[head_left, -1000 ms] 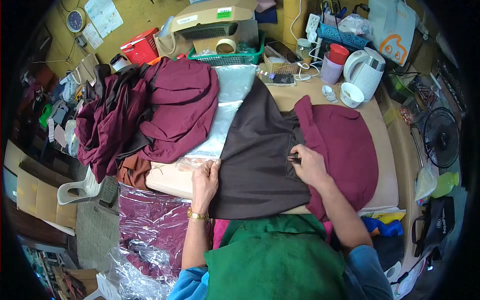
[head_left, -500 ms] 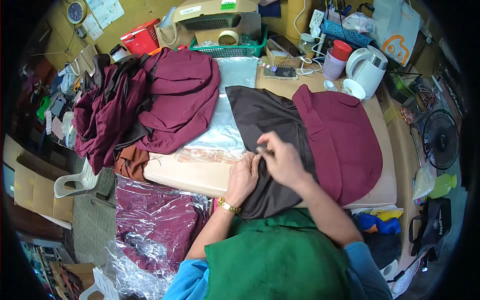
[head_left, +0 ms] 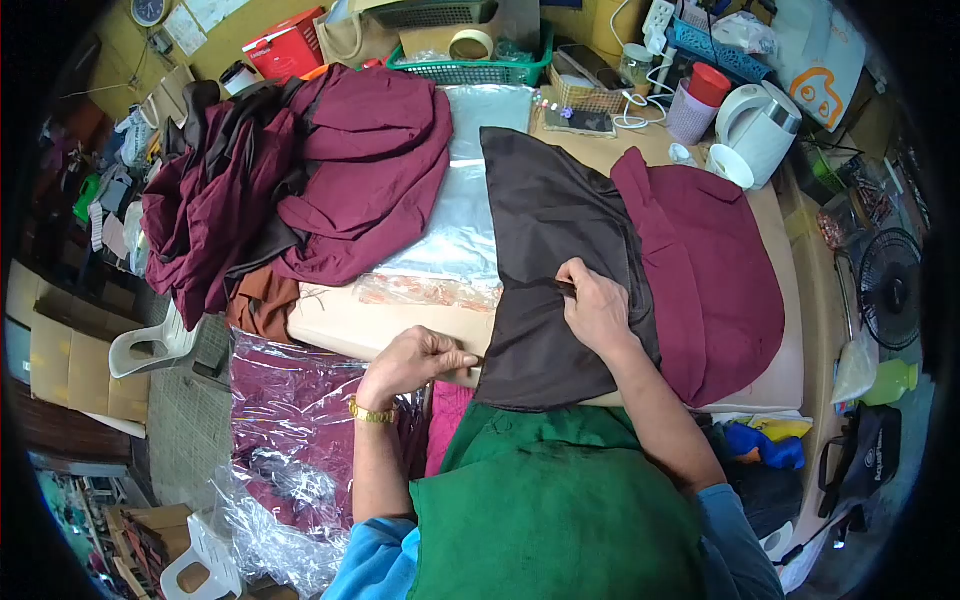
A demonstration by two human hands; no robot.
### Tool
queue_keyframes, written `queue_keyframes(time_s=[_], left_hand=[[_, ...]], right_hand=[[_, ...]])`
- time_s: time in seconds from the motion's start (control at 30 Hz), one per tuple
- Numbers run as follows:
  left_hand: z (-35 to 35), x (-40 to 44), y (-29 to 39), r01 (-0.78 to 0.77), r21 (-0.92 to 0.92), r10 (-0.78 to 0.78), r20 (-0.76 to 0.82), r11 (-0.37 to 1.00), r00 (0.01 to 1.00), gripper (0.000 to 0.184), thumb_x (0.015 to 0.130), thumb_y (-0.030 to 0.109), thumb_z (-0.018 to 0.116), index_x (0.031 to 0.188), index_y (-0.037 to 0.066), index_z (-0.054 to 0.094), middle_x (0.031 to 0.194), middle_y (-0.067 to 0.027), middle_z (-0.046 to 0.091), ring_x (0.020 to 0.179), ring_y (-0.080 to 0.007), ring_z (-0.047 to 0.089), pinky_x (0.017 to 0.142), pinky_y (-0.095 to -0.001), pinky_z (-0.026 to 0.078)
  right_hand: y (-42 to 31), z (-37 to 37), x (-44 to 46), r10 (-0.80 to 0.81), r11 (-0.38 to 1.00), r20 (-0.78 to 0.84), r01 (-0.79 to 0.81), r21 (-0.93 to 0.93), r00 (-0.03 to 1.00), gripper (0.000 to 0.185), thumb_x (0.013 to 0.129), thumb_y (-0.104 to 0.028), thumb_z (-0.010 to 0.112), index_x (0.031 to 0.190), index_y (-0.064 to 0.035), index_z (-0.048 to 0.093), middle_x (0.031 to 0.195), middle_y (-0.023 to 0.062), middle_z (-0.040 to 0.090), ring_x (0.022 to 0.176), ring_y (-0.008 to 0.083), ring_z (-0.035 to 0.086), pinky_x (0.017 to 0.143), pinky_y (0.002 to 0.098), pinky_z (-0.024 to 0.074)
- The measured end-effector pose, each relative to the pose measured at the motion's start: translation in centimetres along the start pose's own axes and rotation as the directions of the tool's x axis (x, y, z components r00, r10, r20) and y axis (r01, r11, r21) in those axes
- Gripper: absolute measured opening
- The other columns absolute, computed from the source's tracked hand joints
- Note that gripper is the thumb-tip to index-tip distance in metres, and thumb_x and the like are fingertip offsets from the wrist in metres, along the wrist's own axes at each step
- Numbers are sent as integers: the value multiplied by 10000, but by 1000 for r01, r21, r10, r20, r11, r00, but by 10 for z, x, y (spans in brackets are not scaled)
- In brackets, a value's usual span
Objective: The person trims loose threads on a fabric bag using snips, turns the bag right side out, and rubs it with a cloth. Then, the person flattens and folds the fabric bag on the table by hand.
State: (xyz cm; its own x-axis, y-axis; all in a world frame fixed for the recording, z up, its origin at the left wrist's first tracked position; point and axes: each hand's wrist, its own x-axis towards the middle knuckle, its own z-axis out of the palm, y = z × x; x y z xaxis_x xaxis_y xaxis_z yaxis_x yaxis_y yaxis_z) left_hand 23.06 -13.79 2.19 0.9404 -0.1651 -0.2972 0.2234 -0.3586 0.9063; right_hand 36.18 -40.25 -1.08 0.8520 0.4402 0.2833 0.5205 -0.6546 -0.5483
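Observation:
A dark brown cloth panel, joined along its right side to a maroon fabric piece, lies spread before me. My left hand, a gold watch on its wrist, is closed with thumb and fingers together at the panel's lower left edge. Whatever it pinches, if anything, is too small to make out. Over the middle of the panel, my right hand is closed around a small dark tool; its tip shows at the fingers and the rest is hidden.
Heaped maroon and brown garments lie at left, beside clear plastic bags. Plastic-wrapped maroon cloth sits below the table's left side. A white kettle, a cup and a green basket stand along the back. A fan is at right.
My hands have parted: the left moved left and down to the panel's edge, the right moved right across the cloth. The panel lies flatter, and the whole view has shifted slightly.

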Motion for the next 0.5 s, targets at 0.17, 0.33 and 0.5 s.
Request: queue_keyframes(time_s=[0.17, 0.33, 0.5], left_hand=[[-12, -4, -12, -64, -287, 56, -36, 956, 998, 328, 984, 316, 641, 835, 29, 691, 720, 16, 633, 551, -37, 454, 504, -203, 344], [20, 8, -10, -309, -791, 125, -287, 528, 950, 303, 1029, 294, 563, 875, 39, 618, 918, -39, 671, 648, -63, 550, 510, -178, 343], [28, 5, -19, -363, -852, 105, -350, 377, 931, 323, 1035, 307, 539, 965, 10, 645, 1063, -120, 682, 886, -133, 684, 685, -214, 576]], right_hand=[[-12, -15, -1, 34, 999, 66, -33, -9, 997, 226, 898, -93, 632, 1098, -65, 531, 931, 152, 698, 886, 391, 674, 756, 468, 509], [-9, -19, 6, -7, 978, 163, -28, 208, 987, 314, 940, -118, 629, 1221, -42, 510, 1174, 156, 585, 956, 323, 656, 825, 414, 510], [-64, -39, -5, -187, 965, 43, 175, 193, 981, 261, 821, -28, 718, 1071, -44, 649, 1030, 106, 551, 790, 282, 631, 717, 399, 503]])
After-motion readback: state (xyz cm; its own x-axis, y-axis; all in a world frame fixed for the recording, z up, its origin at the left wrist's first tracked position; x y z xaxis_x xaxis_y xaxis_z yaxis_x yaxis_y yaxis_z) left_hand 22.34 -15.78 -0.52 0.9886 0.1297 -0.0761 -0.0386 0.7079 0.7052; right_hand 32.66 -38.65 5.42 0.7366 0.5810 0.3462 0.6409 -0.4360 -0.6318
